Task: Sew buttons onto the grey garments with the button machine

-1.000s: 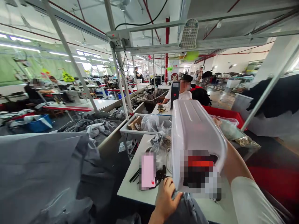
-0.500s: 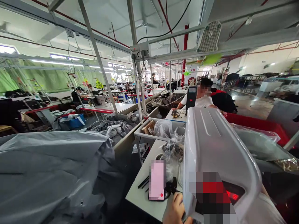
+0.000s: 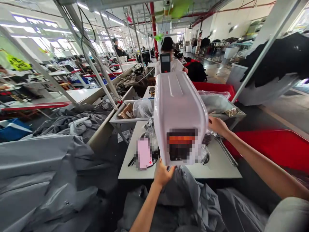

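Observation:
A white machine [image 3: 181,93] with a rounded cover and a blurred front panel stands on a pale table [image 3: 224,169] before me. Grey fabric [image 3: 183,190] hangs from under its front edge down over my lap. My left hand [image 3: 163,173] is closed at the fabric's left edge, just below the machine's lower left corner; its fingertips are partly hidden. Farther back, my right hand [image 3: 217,125] reaches to the machine's right side. Its fingertips are hidden behind the cover, so its grip cannot be made out. A pink phone [image 3: 144,153] lies on the table, left of the machine.
A white tray [image 3: 116,117] holding a brown packet [image 3: 126,111] and clear plastic bags [image 3: 142,108] adjoins the table. Red bins [image 3: 272,141] stand to the right. More grey fabric [image 3: 43,180] is heaped at left. A person [image 3: 177,66] sits beyond the machine.
My view has swung right, so the machine now appears centred and farther away. My right hand and forearm have come into view at the machine's right side. The left hand remains near its front corner.

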### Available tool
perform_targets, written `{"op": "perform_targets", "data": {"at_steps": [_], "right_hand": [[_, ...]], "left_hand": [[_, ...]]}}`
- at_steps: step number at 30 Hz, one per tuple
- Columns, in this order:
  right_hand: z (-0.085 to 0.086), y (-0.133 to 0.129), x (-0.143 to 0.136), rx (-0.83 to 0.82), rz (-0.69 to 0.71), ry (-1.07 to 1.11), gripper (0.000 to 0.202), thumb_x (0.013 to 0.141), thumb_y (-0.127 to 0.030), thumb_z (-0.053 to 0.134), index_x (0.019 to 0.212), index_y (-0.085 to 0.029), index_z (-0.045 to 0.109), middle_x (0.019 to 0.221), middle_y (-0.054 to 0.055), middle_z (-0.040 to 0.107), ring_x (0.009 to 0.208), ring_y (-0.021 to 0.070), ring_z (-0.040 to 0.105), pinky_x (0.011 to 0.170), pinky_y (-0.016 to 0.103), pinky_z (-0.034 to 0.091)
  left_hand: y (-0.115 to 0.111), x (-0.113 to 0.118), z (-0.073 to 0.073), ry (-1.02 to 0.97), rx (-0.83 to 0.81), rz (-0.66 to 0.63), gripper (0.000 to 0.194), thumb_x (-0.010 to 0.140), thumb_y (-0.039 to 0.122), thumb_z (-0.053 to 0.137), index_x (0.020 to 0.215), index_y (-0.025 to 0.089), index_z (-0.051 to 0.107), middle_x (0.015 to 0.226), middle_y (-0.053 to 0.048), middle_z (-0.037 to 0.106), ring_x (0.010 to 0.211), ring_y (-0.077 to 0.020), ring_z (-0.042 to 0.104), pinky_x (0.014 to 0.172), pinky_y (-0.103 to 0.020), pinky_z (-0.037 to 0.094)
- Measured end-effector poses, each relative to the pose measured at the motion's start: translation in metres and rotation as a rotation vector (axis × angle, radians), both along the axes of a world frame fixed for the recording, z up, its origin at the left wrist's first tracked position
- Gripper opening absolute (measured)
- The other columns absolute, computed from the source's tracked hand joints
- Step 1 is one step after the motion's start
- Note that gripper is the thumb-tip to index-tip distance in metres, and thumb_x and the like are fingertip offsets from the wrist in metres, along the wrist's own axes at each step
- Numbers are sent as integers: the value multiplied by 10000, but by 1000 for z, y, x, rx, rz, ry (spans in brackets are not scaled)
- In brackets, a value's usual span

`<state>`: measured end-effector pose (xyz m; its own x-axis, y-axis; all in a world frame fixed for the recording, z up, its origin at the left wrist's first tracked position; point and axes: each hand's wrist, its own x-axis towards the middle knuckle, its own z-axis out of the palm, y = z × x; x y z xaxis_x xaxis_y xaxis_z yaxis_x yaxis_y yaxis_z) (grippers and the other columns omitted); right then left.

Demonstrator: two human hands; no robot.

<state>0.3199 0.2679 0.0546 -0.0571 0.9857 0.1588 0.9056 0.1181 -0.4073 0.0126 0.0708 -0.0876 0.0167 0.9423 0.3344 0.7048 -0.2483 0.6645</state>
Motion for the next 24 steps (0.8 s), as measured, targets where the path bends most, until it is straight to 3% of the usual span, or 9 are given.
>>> {"op": "perform_targets", "data": {"at_steps": [4, 8, 11, 15, 20, 24], "right_hand": [[-18, -32, 10, 52, 195, -45, 245, 900, -176, 461, 1054, -146, 649, 1076, 93, 675, 986, 221, 615, 878, 273, 416], [-22, -27, -2, 6, 327, -60, 341, 932, -187, 367, 1196, -151, 580, 1129, 90, 668, 1003, 223, 621, 900, 305, 438], [-20, -12, -16, 48, 289, -124, 344, 905, -181, 382, 1170, -135, 597, 1121, 112, 668, 973, 245, 623, 873, 338, 452], [-20, -13, -31, 304, 105, -87, 321, 841, -154, 417, 1080, -120, 629, 1122, 144, 644, 1031, 281, 573, 897, 385, 431], [-31, -75, -38, 371, 139, -46, 217, 827, -161, 428, 927, -161, 621, 971, 107, 643, 926, 250, 566, 827, 354, 419], [-56, -128, -33, 316, 33, 45, 205, 787, -150, 450, 953, -160, 569, 899, 87, 631, 787, 213, 564, 696, 300, 403]], "left_hand": [[0, 0, 5, 60, 16, -38, 262, 885, 399, 538, 835, 192, 690, 908, -107, 643, 890, -236, 604, 865, -406, 495], [0, -1, 9, 66, 34, -78, 222, 899, 368, 545, 957, 193, 669, 983, -91, 638, 941, -230, 581, 898, -408, 473], [0, -1, 12, 82, 60, -98, 192, 900, 330, 558, 1012, 204, 649, 958, -67, 632, 962, -229, 557, 907, -408, 454], [0, -1, 13, 76, 109, -125, 188, 891, 318, 579, 1029, 204, 637, 1006, -65, 602, 1007, -219, 533, 904, -375, 453], [1, -1, 14, 32, 130, -130, 175, 873, 288, 606, 1023, 207, 643, 1051, -66, 594, 1037, -209, 534, 937, -366, 448], [2, 0, 16, 25, 147, -140, 169, 859, 266, 623, 1007, 189, 646, 1038, -75, 597, 1015, -210, 536, 922, -366, 454]]}}
